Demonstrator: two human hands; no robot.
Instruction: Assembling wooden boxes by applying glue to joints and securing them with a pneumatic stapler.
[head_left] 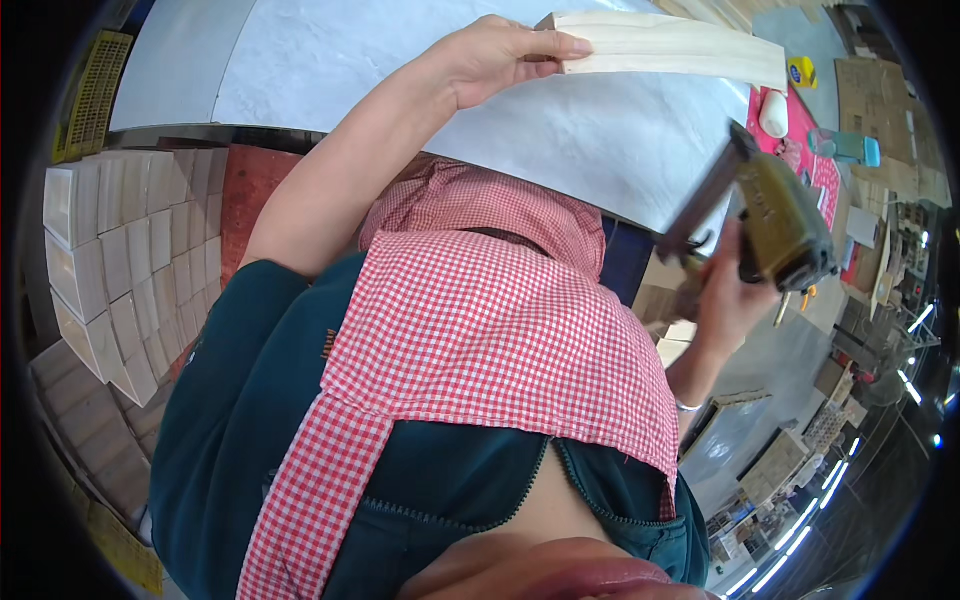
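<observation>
The left hand (515,55), at 12 o'clock, is closed on the near end of a pale, slightly curved wooden piece (670,45), the thumb lying along its face. The piece stretches from the fingers towards 1 o'clock above a marble-patterned table (340,60); whether it touches the surface cannot be told. At 3 o'clock the right hand (735,285), slightly blurred, is wrapped round the handle of an olive and black nail or staple gun (785,215), which is well apart from the wood. The gun stands in front of the table's right corner and part of a red cloth (755,105), hiding both in part. On that cloth, at 2 o'clock, lies a white bottle (773,115), with a yellow tub (802,72) just beyond and a teal-lidded container (850,148) to its right. The person's checked apron (510,330) fills the centre. Towards 10 o'clock stands a red panel (255,185); between 9 and 10, stacked wooden blocks (130,220) rise beside it, with a yellow crate (95,95) further out.
</observation>
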